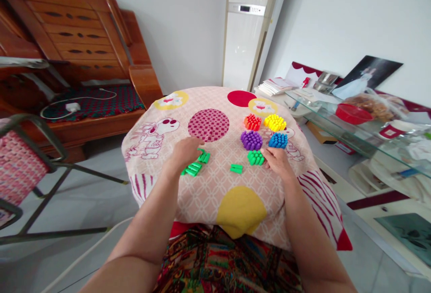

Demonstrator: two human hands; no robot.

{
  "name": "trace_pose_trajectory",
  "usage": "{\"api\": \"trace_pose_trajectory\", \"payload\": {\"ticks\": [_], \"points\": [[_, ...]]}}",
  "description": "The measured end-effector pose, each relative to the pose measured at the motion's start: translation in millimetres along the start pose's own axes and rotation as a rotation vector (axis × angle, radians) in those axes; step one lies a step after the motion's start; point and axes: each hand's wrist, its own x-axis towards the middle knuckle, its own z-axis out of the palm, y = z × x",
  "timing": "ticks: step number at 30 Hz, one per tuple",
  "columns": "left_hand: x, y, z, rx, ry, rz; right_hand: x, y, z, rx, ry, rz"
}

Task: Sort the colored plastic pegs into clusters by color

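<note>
Where the left hand [185, 153] arches over the cloth, short bright-green plastic rods [193, 169] lie flat in small rows, some at its fingertips, some just nearer the body. Fingers curled low; cannot tell whether they pinch one. Rods look light, stiff, smooth; probably slippery sideways, hardly fragile. Best taken by thumb and forefinger across the middle.

Between the hands, well apart from both: a pair of green rods [236, 168], flat, side by side, simple to pick up from either long edge.

Further right, an upright bunch of green plastic rods [256, 158]. Right hand [278, 160] at its right side, thumb and forefinger close together near the edge; grip, if any, hidden. Standing rods would likely tip if knocked; steadying from the sides seems wiser than pressing down.

Surroundings, again from the left: brown carved wooden bench [77, 28] by the wall; pink patterned tablecloth [205, 198], soft, perhaps uneven footing. Upright bunches beyond the green one: purple [251, 140], red [252, 122], yellow [275, 122], blue [278, 140]. Purple and blue crowd its far side, leaving the near side freer. Far right, a glass-topped side table [316, 109] with a red plastic bowl [353, 112], clear of the work.
</note>
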Motion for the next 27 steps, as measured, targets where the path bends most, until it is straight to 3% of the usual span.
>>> {"api": "trace_pose_trajectory", "payload": {"ticks": [4,9,15,21,27], "points": [[-8,-16,-4,0.026,-0.1,0.085,0,0,0,0.008,-0.003,0.016],[-9,-6,-11,-0.018,-0.005,0.058,1,2,1,0.019,-0.003,0.024],[1,50,-10,-0.321,0.14,0.149,2,3,2,0.006,-0.002,0.028],[16,112,19,-0.368,0.018,0.264,1,3,2,0.017,0.003,0.021],[24,124,34,-0.473,-0.09,0.263,1,5,1,0.01,0.005,0.0]]}}
